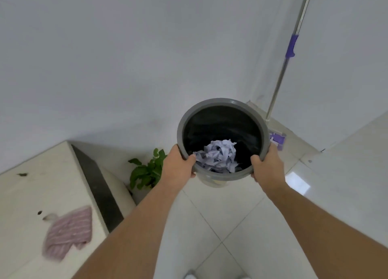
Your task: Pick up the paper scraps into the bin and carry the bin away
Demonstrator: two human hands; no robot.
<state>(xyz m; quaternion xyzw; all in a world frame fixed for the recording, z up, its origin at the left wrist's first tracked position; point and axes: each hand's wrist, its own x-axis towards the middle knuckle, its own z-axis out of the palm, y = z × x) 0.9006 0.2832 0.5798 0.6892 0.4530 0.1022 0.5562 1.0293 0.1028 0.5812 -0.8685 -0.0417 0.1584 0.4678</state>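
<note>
At the frame's center, the left hand (pixel 178 166) and right hand (pixel 267 166) grasp the bin (pixel 265 127) rim, paper scraps (pixel 218 157) inside.

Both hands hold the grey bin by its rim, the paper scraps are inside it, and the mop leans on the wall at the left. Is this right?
Not quite. In the head view, the mop leans at the right, not the left. The left hand and right hand do hold the grey bin by its rim, paper scraps inside.

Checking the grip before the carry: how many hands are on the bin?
2. The left hand grips the near-left rim of the bin; the right hand grips the near-right rim.
</note>
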